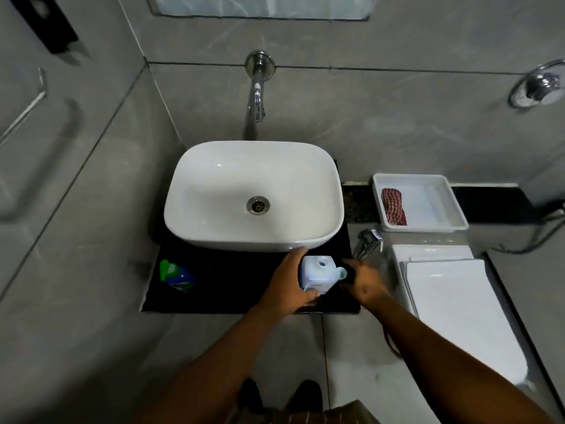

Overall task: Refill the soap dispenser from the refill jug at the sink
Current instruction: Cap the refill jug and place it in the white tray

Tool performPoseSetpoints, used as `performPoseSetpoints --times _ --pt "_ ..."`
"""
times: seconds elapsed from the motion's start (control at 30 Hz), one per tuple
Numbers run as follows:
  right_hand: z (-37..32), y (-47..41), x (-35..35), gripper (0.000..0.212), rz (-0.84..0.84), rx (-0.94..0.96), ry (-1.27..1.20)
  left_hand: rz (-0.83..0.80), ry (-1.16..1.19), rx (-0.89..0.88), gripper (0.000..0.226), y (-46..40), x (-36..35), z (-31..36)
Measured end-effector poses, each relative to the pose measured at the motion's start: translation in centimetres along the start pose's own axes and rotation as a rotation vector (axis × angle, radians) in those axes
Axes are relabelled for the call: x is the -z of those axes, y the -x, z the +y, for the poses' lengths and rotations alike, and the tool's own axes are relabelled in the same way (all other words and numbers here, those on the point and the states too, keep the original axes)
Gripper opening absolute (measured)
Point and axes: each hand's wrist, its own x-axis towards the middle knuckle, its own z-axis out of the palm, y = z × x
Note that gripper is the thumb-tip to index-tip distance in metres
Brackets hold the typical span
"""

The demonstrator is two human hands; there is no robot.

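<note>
A white, squarish soap container [318, 275] with a round open mouth on top stands on the black counter [232, 286], just in front of the white sink basin [253, 194]. My left hand [290, 283] grips its left side. My right hand [365, 284] is at its right side, with fingers curled round a small dark object [349, 275]; what that object is I cannot tell. A pale blue spout-like piece [341, 272] sits between the container and my right hand. A green and blue bottle [177, 275] stands at the counter's left end.
A chrome wall tap [258, 99] hangs over the basin. At the right, a white tray [440, 206] holds a red checked cloth [393, 206]. A closed white toilet [452, 307] stands to the right, with a chrome sprayer [368, 240] beside it. Tiled walls close in on the left and at the back.
</note>
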Motion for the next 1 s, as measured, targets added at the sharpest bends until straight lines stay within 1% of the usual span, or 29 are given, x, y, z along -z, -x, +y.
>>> performPoseSetpoints --times 0.1,0.17,0.27,0.3,0.37,0.4,0.47,0.5,0.53,0.6,0.63,0.7,0.77,0.87,0.93,1.0 --pt "-0.5 -1.5 -0.4 0.058 -0.119 0.038 0.215 -0.014 -0.011 0.031 0.088 -0.9 0.2 -0.2" --pt "-0.6 -2.3 -0.9 0.047 -0.157 0.047 0.234 -0.012 -0.006 0.054 0.082 -1.0 0.1 -0.4" --pt "-0.1 -2.8 -1.0 0.034 -0.191 0.017 0.177 -0.008 0.041 0.077 0.078 -1.0 0.0 -0.4" --pt "0.0 -2.7 -0.8 0.029 -0.155 0.012 0.134 -0.012 0.06 0.084 0.078 -1.0 0.0 -0.5" --pt "-0.2 -2.3 -0.2 0.024 0.005 0.003 -0.059 -0.018 0.088 0.097 0.079 -0.9 0.1 -0.6" --pt "-0.5 -2.0 0.3 0.028 0.097 -0.006 -0.205 -0.02 0.098 0.102 0.079 -0.9 0.1 -0.5" --pt "-1.6 -1.0 1.8 0.04 0.178 0.053 -0.48 -0.018 0.108 0.102 0.078 -0.9 0.0 -0.5" --pt "-2.2 -0.5 2.7 0.042 0.187 0.125 -0.553 -0.017 0.118 0.099 0.076 -0.9 -0.1 -0.6" --pt "-2.9 0.1 3.4 0.039 0.19 0.205 -0.573 -0.018 0.137 0.1 0.074 -0.9 -0.2 -0.6" --pt "-4.3 1.4 4.5 0.028 0.178 0.343 -0.61 -0.014 0.189 0.111 0.07 -0.9 -0.2 -0.7" --pt "-4.8 1.8 4.8 0.024 0.141 0.386 -0.649 -0.011 0.21 0.116 0.069 -0.9 -0.2 -0.8" --pt "-5.9 2.5 5.0 0.025 0.046 0.423 -0.672 -0.014 0.23 0.115 0.068 -1.0 -0.2 -1.1" --pt "-6.5 2.8 5.1 0.03 -0.032 0.453 -0.592 -0.025 0.226 0.107 0.069 -1.0 -0.2 -1.1" --pt "-7.2 3.0 5.6 0.05 -0.006 0.573 -0.271 -0.031 0.242 0.084 0.074 -1.1 -0.1 -1.1" --pt "-7.7 2.8 5.8 0.049 -0.011 0.685 -0.055 -0.03 0.269 0.068 0.075 -1.1 0.0 -1.2" --pt "-8.4 2.6 6.2 0.046 -0.087 0.682 0.138 -0.03 0.29 0.055 0.076 -1.1 0.0 -1.2"
